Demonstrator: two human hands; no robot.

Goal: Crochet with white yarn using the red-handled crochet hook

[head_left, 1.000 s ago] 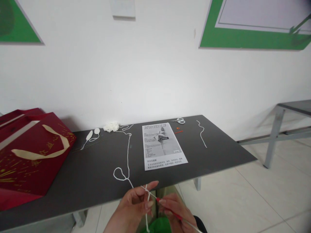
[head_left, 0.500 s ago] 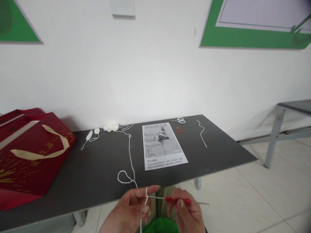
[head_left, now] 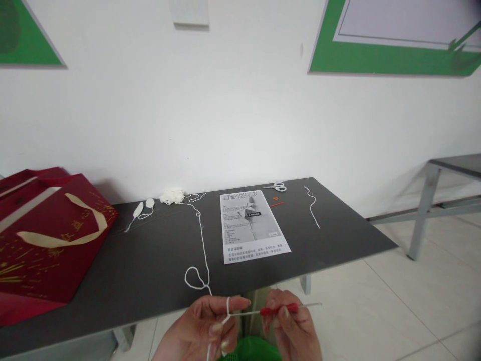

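Note:
My left hand (head_left: 205,331) is at the bottom centre, fingers curled, with white yarn (head_left: 203,245) looped over the forefinger and pinched by the thumb. The yarn runs across the dark table (head_left: 158,260) to a small white bundle (head_left: 172,196) by the wall, making a loop near the front edge. My right hand (head_left: 291,331) pinches a crochet hook (head_left: 280,310) with a red grip, held level, its tip at the loop on my left forefinger. Something green (head_left: 250,349) lies below my hands.
A red gift bag (head_left: 41,235) with a cream handle lies at the table's left. A printed sheet (head_left: 251,225), white scissors (head_left: 278,187), small orange bits (head_left: 276,201), a short yarn piece (head_left: 312,205) and two white crocheted pieces (head_left: 143,206) lie on the table. A grey bench (head_left: 432,200) stands right.
The hook has swung from pointing down-right to lying level and pulled out to the right. The yarn loop on the table slid towards the front edge. Both hands dropped slightly.

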